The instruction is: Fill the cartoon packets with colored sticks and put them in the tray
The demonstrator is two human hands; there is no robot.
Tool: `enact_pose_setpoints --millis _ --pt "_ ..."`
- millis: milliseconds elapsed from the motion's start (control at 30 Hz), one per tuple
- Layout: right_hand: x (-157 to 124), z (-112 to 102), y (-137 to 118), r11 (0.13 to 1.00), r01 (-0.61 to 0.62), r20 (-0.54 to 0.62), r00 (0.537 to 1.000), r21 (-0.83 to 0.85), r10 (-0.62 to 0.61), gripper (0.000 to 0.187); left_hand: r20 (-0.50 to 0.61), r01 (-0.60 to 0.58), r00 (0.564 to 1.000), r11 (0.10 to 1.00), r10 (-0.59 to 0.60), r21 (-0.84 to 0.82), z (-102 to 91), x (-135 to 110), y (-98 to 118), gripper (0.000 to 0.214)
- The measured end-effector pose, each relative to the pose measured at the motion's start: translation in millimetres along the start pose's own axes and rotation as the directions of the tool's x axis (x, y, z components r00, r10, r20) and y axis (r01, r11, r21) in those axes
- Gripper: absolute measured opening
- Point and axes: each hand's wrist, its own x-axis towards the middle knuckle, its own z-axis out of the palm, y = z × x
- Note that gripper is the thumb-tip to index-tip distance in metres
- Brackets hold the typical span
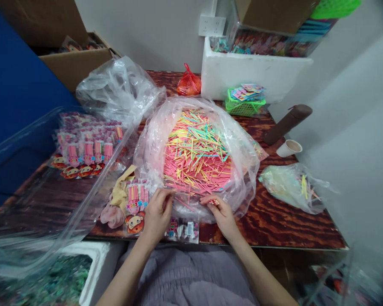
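Note:
A large clear plastic bag (242,170) lies spread open on the table, heaped with thin coloured sticks (198,148) in pink, yellow and green. At its near edge, my right hand (222,216) is closed round a small bundle of these sticks, whose ends (213,202) show between the fingers. My left hand (158,212) is also closed, thumb and fingertips pinched together at the bag's near left edge; what they hold, if anything, I cannot make out. Beside it lies a filled packet (138,196) of pink sticks with a cartoon-head card. Between my wrists is a flat printed packet (189,229).
Several filled packets (89,146) are piled at the left, behind a transparent sheet. Yellow and pink cloths (116,204) lie nearby. To the right are a small bag (293,187), a paper cup (289,148) and a brown flask (287,123). A green basket (244,106) stands behind.

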Motion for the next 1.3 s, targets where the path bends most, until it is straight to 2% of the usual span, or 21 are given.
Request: enact_pose_setpoints --millis 167,367,600,933,1300 --pt "-1.1 1.0 -0.9 1.000 0.008 -0.005 1.000 0.014 -0.008 0.015 -0.058 -0.017 0.998 1.000 0.018 0.023 -2.1 2.7 -4.8 0.012" --pt "-1.3 1.8 -0.4 1.000 -0.017 -0.015 1.000 -0.003 0.017 0.017 -0.086 0.015 0.996 0.994 -0.024 -0.104 -11.6 8.3 3.8 0.016" --pt "-1.2 2.4 -0.4 1.000 -0.010 -0.017 1.000 -0.013 0.010 0.017 -0.070 0.081 0.993 0.969 -0.100 -0.233 -17.8 6.5 8.7 0.018" --pt "-0.5 1.8 2.4 0.999 -0.013 0.005 1.000 -0.034 0.013 0.017 -0.032 0.105 0.993 0.961 -0.117 -0.258 -17.2 2.9 15.6 0.020" --pt "-0.5 2.7 0.5 0.998 -0.021 0.001 1.000 -0.057 0.021 0.019 -0.015 0.105 0.993 0.955 -0.114 -0.279 -15.7 -3.5 8.4 0.021"
